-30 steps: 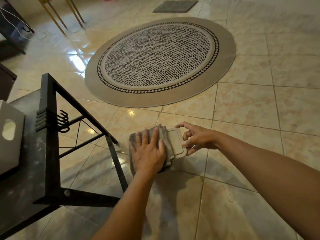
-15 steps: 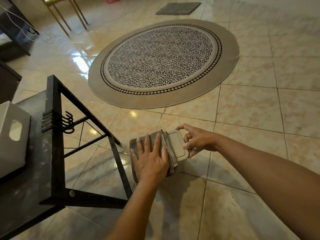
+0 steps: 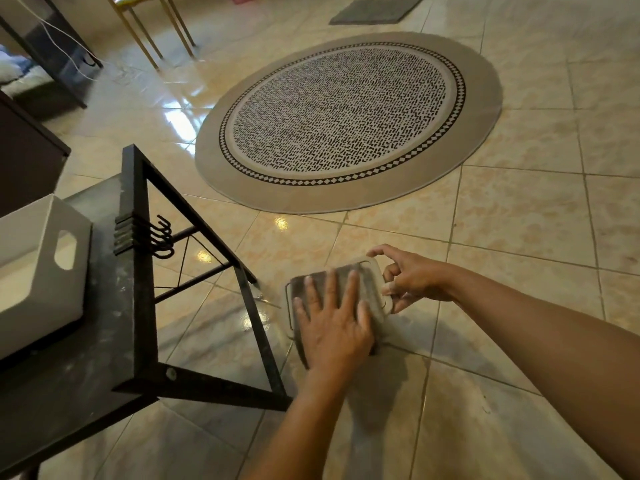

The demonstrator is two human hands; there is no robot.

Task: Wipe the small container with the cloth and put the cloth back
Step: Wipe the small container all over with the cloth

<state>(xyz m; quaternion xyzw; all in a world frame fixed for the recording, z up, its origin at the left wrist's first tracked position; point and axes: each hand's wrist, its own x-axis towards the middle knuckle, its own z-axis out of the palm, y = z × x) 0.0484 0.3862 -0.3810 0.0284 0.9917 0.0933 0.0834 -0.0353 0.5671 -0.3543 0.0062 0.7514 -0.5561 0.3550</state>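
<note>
Nearest us, the left hand point(image 3: 330, 320) lies flat, fingers spread, pressing a grey soft folded cloth point(image 3: 367, 289) onto the top of the small beige rounded-rectangle plastic container point(image 3: 375, 268); it pins the cloth rather than gripping it. The container is held out above the tiled floor, just right of the black metal-framed counter point(image 3: 138, 271), and the cloth covers most of its upper face. At the container's right edge the right hand point(image 3: 412, 278) is pinching it, thumb over the far corner and fingertips under the near edge. By its look the container is light and stiff, with a smooth lid that could slip, so a hold on the side edges seems wise; the cloth is limp and will bunch, so a flat palm suits it. The wipe looks mid-stroke, with the cloth's return not yet begun. On the counter sits a white plastic bin with a handle hole point(image 3: 41, 271), and beyond lies the round patterned rug point(image 3: 346, 116).
</note>
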